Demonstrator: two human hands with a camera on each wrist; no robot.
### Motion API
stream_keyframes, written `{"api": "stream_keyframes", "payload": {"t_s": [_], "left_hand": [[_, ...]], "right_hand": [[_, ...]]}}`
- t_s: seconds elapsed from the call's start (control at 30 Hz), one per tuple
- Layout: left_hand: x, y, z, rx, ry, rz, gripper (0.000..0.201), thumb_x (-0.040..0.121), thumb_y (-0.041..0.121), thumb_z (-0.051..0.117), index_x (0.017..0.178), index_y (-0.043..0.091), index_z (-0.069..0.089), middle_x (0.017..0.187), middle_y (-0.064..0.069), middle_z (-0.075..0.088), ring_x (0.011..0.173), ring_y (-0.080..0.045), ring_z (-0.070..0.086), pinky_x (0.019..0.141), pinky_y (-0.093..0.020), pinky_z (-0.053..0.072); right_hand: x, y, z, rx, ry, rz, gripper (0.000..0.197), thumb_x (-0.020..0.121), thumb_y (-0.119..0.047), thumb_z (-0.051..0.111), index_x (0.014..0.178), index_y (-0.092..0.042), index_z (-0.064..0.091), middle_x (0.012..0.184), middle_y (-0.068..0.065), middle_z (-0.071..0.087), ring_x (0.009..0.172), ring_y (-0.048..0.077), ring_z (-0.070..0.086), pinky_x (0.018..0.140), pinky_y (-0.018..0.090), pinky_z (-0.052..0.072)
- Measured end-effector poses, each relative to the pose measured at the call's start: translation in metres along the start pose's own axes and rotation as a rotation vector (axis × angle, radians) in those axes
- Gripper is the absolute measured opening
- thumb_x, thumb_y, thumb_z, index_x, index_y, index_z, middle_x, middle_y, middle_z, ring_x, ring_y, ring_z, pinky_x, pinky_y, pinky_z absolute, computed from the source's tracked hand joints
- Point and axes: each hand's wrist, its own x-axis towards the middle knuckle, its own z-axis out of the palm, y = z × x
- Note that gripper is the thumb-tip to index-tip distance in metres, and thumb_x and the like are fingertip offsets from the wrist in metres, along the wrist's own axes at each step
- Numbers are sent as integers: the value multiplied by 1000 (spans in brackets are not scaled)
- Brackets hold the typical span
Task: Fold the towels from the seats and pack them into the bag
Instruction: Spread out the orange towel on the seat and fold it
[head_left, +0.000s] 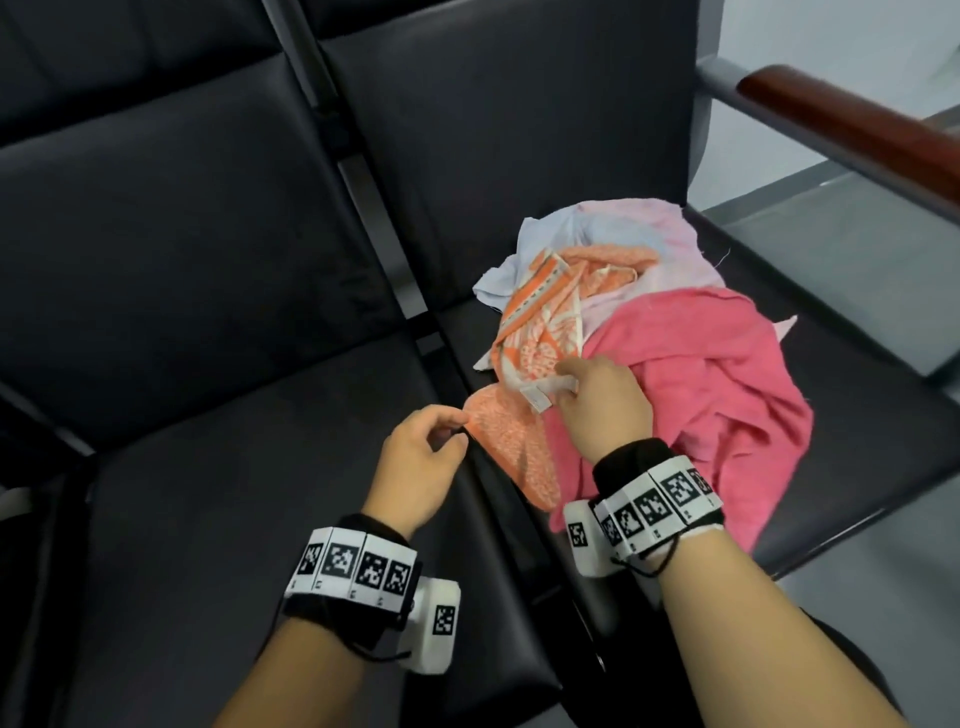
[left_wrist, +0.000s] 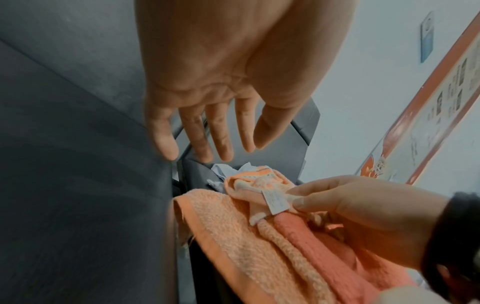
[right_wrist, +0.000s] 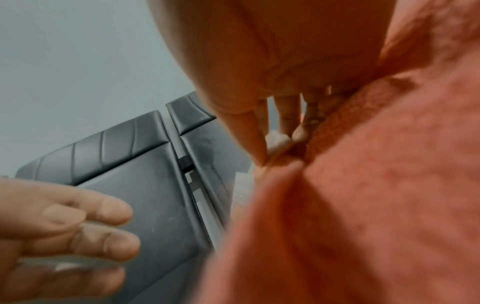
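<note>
Orange towel (head_left: 524, 343) pinched by right hand (head_left: 605, 402) | left hand (head_left: 421, 457) loose, empty | seat (head_left: 857, 415) holds towels

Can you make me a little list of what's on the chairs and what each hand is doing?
right seat: black seat with a towel pile
towels: orange towel on top, pink towel, pale towel underneath
right hand: pinches the orange towel's edge by its white tag
left hand: open, beside the orange towel's corner
left seat: no towels
bag: not in view

Lighting: even, soft, dim on the dark seats (head_left: 208, 234), no glare; wide-angle bending at edges; right wrist view blurred near, left wrist view murky.
</note>
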Motion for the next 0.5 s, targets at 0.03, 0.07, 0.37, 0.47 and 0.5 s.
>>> {"api": "stream_keyframes", "payload": {"t_s": [0.03, 0.07, 0.37, 0.47, 0.5], "left_hand": [[-2, 1, -2, 4, 0, 5, 20, 91, 9, 66, 103, 24, 72, 106, 9, 70, 102, -2, 63, 88, -14, 46], [-5, 1, -5, 8, 0, 11, 20, 91, 9, 66, 104, 23, 72, 106, 10, 69, 102, -2, 63, 88, -15, 46], [-47, 9, -48, -52, 44, 58, 30, 89, 8, 70, 114, 25, 69, 111, 13, 69, 106, 1, 62, 98, -28, 51], [-68, 14, -69, -133, 28, 118, 50, 83, 9, 75, 125, 34, 61, 120, 16, 65, 114, 1, 60, 95, -34, 54], [-76, 15, -79, -153, 25, 158, 54, 82, 10, 76, 127, 35, 60, 121, 17, 64, 116, 1, 59, 94, -32, 54]], "right_hand": [[1, -2, -1, 21, 10, -5, 33, 93, -18, 54, 123, -21, 67, 115, 8, 68, 109, 29, 61, 87, 42, 53], [1, -4, -3, 46, 22, -1, 31, 93, -18, 56, 121, -20, 69, 115, 6, 70, 107, 27, 64, 87, 41, 54], [-39, -68, -23, 347, 99, -261, 14, 87, -12, 65, 82, -16, 77, 73, -7, 71, 74, 6, 62, 75, 26, 50], [-73, -116, -26, 544, -38, -407, 16, 88, -10, 65, 93, -18, 78, 82, -10, 74, 84, -3, 64, 80, 12, 46], [-84, -130, -26, 565, -97, -453, 19, 89, -10, 63, 97, -20, 77, 88, -11, 74, 88, -3, 65, 84, 15, 48]]}}
